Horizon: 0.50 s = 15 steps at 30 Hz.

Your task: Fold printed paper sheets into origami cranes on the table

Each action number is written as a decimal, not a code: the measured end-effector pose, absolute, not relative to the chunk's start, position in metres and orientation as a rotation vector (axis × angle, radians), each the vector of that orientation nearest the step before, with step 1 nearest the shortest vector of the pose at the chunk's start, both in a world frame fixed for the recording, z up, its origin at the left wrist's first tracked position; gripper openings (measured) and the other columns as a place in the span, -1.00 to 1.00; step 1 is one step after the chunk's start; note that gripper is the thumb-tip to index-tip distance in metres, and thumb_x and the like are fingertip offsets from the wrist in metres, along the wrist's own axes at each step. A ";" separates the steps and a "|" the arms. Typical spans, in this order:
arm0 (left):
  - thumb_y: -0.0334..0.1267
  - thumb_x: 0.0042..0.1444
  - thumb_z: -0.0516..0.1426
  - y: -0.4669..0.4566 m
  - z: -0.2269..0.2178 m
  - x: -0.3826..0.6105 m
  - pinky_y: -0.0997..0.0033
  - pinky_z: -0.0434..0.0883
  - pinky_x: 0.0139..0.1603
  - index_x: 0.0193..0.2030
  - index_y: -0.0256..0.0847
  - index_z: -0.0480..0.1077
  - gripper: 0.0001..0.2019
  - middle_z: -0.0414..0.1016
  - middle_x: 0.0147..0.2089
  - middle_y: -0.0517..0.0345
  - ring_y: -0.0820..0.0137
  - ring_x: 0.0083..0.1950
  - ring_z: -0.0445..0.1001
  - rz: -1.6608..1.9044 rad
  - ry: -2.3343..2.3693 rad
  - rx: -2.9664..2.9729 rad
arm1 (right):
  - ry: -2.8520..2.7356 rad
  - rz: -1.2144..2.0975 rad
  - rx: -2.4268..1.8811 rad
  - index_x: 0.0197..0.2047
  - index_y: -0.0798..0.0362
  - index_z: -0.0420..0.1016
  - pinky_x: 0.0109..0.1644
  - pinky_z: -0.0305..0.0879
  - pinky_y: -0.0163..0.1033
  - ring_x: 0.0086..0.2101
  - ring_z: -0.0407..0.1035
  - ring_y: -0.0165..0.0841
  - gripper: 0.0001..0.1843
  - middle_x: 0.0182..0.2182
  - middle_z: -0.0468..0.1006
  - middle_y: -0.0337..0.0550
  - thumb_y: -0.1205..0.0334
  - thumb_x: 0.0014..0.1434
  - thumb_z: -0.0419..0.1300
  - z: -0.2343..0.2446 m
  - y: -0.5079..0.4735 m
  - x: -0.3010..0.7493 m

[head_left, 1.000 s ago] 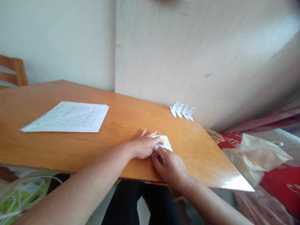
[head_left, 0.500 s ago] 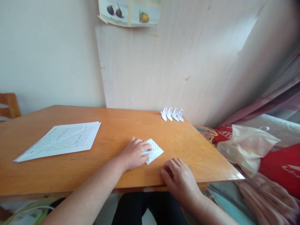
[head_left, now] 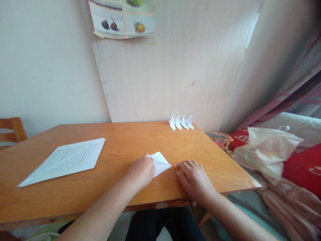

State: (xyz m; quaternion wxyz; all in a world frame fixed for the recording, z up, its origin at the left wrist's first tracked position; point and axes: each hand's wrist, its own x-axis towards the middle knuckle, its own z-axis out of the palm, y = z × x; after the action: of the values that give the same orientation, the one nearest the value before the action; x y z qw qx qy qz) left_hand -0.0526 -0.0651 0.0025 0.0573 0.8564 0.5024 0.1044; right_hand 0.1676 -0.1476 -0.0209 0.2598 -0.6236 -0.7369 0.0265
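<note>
A small folded piece of printed white paper [head_left: 160,163] lies near the front edge of the orange wooden table [head_left: 120,150]. My left hand [head_left: 141,172] rests on its left part, fingers curled and pressing it down. My right hand [head_left: 193,177] lies flat on the table just to the right of the paper, fingers stretched out, a little apart from it. A row of several small folded white paper pieces [head_left: 181,122] stands at the table's back edge against the wooden panel.
A stack of printed sheets [head_left: 66,160] lies on the left of the table. A pale wooden panel [head_left: 163,73] leans behind the table with a fruit poster [head_left: 122,18]. Plastic bags [head_left: 265,150] and red cloth lie to the right. A wooden chair [head_left: 11,129] stands at the left.
My right hand has come off the folded paper and now lies flat beside it. The left hand stays on the paper, which has turned a little. The camera has tilted up.
</note>
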 end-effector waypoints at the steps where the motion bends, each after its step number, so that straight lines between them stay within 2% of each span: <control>1: -0.30 0.22 -0.01 -0.061 0.003 -0.056 0.28 0.40 -0.18 -0.29 -0.22 0.46 -0.78 0.50 -0.21 -0.07 0.22 -0.21 0.53 0.346 1.520 2.576 | -1.997 0.077 -1.689 -0.04 0.01 0.54 0.06 0.19 -0.11 -0.07 0.38 -0.18 -0.76 -0.12 0.57 -0.06 0.24 0.31 0.09 -0.021 -0.145 0.169; 6: -0.34 0.21 -0.05 -0.026 0.013 -0.079 0.32 0.39 0.01 -0.11 -0.20 0.45 -0.74 0.56 -0.04 -0.01 0.25 0.03 0.50 0.583 1.500 2.427 | -2.010 0.128 -1.673 -0.03 0.02 0.55 0.06 0.21 -0.12 -0.07 0.39 -0.18 -0.75 -0.12 0.58 -0.05 0.26 0.29 0.10 -0.021 -0.133 0.174; 10: -0.26 0.20 -0.03 -0.004 0.013 -0.084 0.37 0.43 -0.13 -0.11 -0.23 0.45 -0.73 0.58 -0.10 0.02 0.28 -0.10 0.54 0.655 1.425 2.290 | -2.039 0.185 -1.618 -0.10 0.01 0.56 0.03 0.24 -0.14 -0.10 0.40 -0.20 -0.77 -0.16 0.58 -0.07 0.28 0.30 0.08 -0.018 -0.126 0.175; 13: -0.29 0.12 0.04 0.001 0.006 -0.077 0.41 0.42 -0.26 -0.17 -0.24 0.47 -0.78 0.59 -0.21 0.08 0.30 -0.21 0.54 0.597 1.303 2.272 | -2.082 0.225 -1.540 -0.13 0.01 0.56 0.00 0.26 -0.17 -0.13 0.40 -0.23 -0.76 -0.19 0.58 -0.09 0.31 0.33 0.05 -0.013 -0.122 0.172; 15: -0.32 0.08 0.07 0.000 0.000 -0.072 0.43 0.42 -0.26 -0.21 -0.22 0.50 -0.80 0.58 -0.23 0.12 0.33 -0.24 0.53 0.542 1.195 2.279 | -2.106 0.238 -1.491 -0.15 0.01 0.57 -0.01 0.26 -0.18 -0.14 0.40 -0.25 -0.76 -0.19 0.58 -0.10 0.33 0.34 0.05 -0.009 -0.118 0.172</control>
State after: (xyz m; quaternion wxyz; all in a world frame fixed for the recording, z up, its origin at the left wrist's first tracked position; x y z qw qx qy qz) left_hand -0.0725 0.0002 0.0004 0.2531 0.8383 0.4397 0.1995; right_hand 0.1715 -0.1180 -0.0094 0.2716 -0.5538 -0.7822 0.0882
